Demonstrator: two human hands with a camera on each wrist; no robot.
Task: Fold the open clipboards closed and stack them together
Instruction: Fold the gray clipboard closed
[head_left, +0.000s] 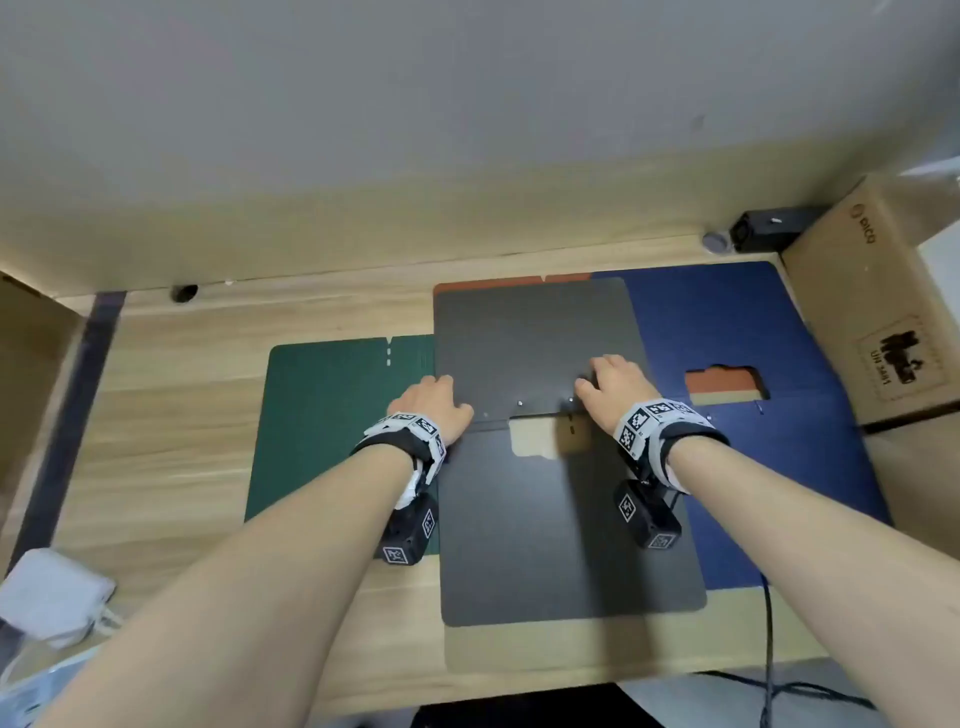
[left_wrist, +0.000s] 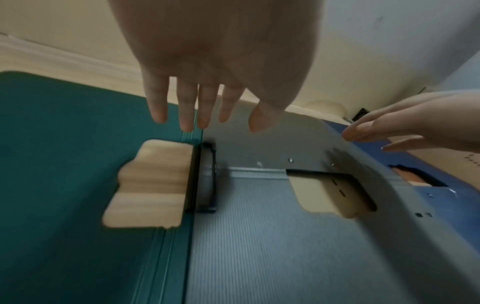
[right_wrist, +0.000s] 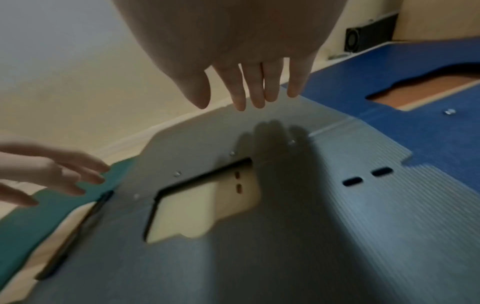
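Four flat ribbed plastic clipboards lie open mid-frame: one grey clipboard (head_left: 545, 509) centre, one green clipboard (head_left: 332, 426) left, one blue clipboard (head_left: 727, 322) right, one orange clipboard (head_left: 519, 281) beneath. Left hand (head_left: 434, 408) and right hand (head_left: 615, 382) hover over the grey one with straight fingers, gripping nothing.

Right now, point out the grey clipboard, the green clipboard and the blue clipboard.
grey clipboard (head_left: 561, 530), head view, near panel.
green clipboard (head_left: 337, 415), head view, bare middle.
blue clipboard (head_left: 727, 317), head view, far panel.

- Grey clipboard (head_left: 545, 509) lies open and flat at centre, overlapping its neighbours.
- Green clipboard (head_left: 332, 415) lies open to its left.
- Blue clipboard (head_left: 727, 322) lies open to its right, over an orange one (head_left: 498, 282).
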